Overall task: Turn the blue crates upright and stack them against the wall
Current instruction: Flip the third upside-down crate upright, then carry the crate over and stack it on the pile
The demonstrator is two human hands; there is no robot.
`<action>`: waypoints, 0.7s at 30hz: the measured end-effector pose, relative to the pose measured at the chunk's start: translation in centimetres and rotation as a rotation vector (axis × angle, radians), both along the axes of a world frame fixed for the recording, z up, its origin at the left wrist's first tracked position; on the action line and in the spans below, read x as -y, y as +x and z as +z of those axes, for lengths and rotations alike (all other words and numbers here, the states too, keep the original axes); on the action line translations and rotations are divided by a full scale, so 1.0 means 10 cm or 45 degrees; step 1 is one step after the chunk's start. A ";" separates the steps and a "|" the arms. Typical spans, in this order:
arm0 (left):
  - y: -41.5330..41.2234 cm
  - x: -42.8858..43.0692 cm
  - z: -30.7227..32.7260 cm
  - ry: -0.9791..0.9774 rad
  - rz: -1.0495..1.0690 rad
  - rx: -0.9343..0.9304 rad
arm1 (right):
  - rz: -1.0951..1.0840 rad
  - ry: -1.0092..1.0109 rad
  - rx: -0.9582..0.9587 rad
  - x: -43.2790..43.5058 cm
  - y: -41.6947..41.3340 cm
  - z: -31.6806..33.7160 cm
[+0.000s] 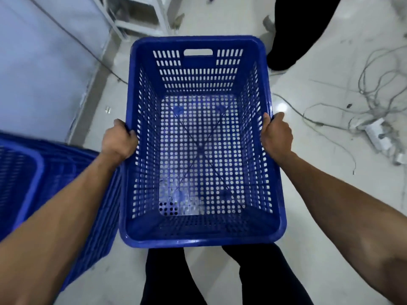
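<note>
perforated plastic blue crate (199,148) upright | left hand (120,140), right hand (276,136) fingers curled gripping rims

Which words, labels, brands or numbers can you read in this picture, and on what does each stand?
None can be read.
The blue crate shows only slots and holes, no label.
The crates at the left are blurred.
The power strip on the floor is too small and blurred for any marking.
</note>
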State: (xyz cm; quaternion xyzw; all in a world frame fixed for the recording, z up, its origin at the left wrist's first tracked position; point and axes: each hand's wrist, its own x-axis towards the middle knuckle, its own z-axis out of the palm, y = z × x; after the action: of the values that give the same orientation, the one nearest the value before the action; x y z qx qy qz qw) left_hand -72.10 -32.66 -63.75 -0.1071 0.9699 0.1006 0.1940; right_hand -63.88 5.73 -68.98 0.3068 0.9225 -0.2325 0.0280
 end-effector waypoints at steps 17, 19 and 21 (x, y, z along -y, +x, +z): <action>2.12 0.65 1.87 0.043 0.445 -0.321 | 0.665 0.184 -0.030 0.70 0.02 2.20; 2.32 0.75 2.01 0.056 0.501 -0.345 | 0.746 0.258 -0.038 0.85 0.02 2.37; 2.54 0.83 2.16 0.059 0.560 -0.363 | 0.834 0.325 -0.063 0.99 0.06 2.54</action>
State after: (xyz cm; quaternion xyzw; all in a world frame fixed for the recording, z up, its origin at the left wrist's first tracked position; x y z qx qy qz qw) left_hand -46.74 -40.95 -42.12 -0.2954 0.9383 0.1768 0.0312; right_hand -63.29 -4.21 -43.54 -0.0101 0.9940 -0.1013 0.0402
